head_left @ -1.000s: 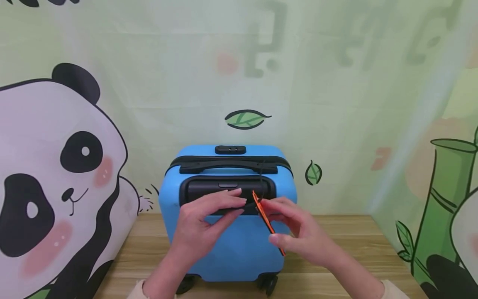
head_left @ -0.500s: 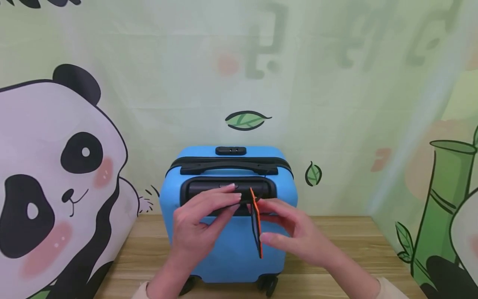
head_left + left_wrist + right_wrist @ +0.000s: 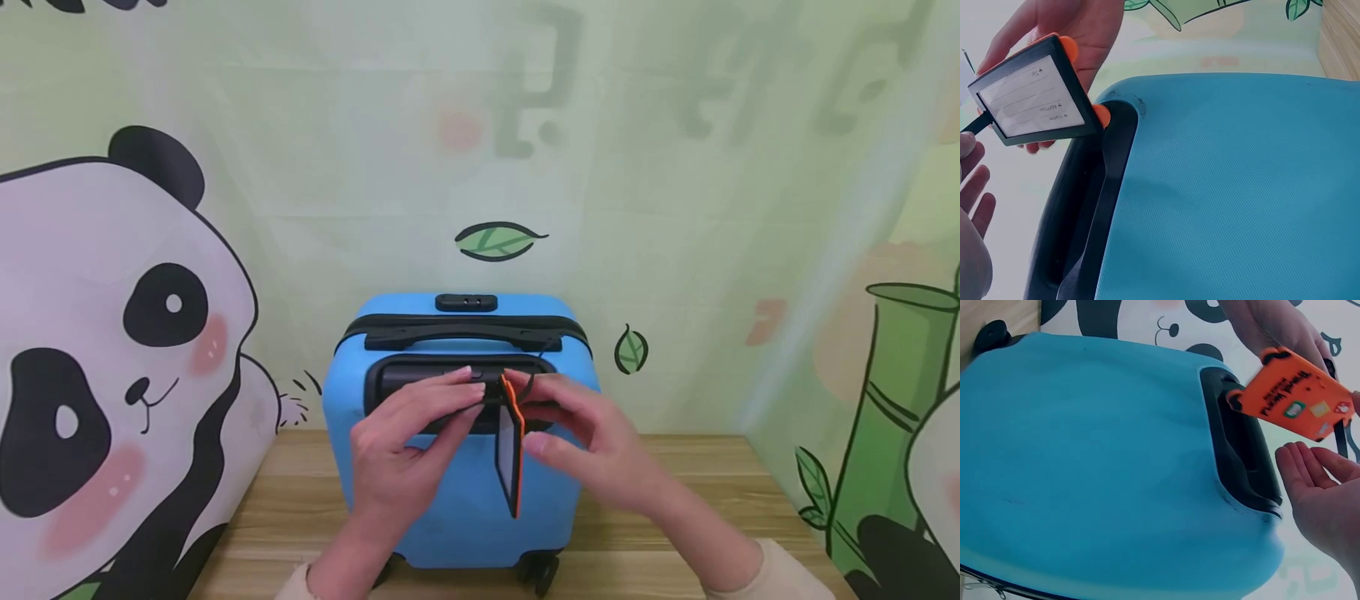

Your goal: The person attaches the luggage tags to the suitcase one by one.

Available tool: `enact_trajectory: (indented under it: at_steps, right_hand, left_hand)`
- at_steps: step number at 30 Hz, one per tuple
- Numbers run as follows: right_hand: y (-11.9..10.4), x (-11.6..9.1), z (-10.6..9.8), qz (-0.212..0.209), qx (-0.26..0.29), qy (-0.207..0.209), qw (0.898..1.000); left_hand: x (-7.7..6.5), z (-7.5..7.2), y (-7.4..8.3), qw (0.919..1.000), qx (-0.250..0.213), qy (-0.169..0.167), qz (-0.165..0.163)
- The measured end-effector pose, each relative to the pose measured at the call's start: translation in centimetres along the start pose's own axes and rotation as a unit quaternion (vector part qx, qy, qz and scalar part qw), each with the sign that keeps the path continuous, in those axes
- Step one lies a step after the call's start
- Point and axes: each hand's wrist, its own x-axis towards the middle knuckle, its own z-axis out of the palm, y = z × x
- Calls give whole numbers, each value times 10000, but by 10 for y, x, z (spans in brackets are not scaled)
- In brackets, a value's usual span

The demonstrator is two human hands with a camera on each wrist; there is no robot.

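Observation:
A luggage tag (image 3: 510,450) hangs before the blue suitcase (image 3: 465,508), its lower end toward the floor. In the left wrist view the tag's dark-framed side (image 3: 1032,100) shows a white card with printed lines; in the right wrist view its orange side (image 3: 1300,394) carries lettering and small pictures. My left hand (image 3: 401,442) pinches the tag's black strap (image 3: 982,122) close to its end. My right hand (image 3: 600,442) holds the tag from the right, thumb against the orange side; its other fingertips are partly hidden. Some strap also shows by the right index finger.
The suitcase's carry handle (image 3: 461,335) and combination lock (image 3: 467,302) are above the hands. Its wheels (image 3: 538,573) stand on a wood-grain surface (image 3: 675,500). A printed panda backdrop (image 3: 675,208) rises directly behind.
The tag has swung from slanted to nearly upright and shifted left, and its white card now shows. My right hand has moved slightly left and up; the left has barely moved.

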Motion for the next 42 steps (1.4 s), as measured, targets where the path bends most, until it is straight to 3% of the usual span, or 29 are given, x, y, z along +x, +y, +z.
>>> enact_trajectory:
  at_steps: [5,11,18,28,37,42]
  right_hand:
    - [-7,3,-8,127,-203,450,9987]
    - [-13,14,-12,303,-496,703,9958]
    - [-14,28,-17,233,-673,612,9956]
    - [-10,30,-20,-10,-714,452,9964]
    - [-10,32,-18,158,-1001,515,9935]
    - [-10,33,-17,251,-1048,517,9928]
  left_hand:
    - [0,3,0,9999,22,67,73]
    - [1,4,-1,9986,214,110,463]
    - [-1,5,-2,9944,628,-90,850]
    - [-4,9,-5,9880,802,-158,1309]
    - [-5,11,-3,9897,796,-193,1177]
    - [-9,9,-4,9927,981,-362,597]
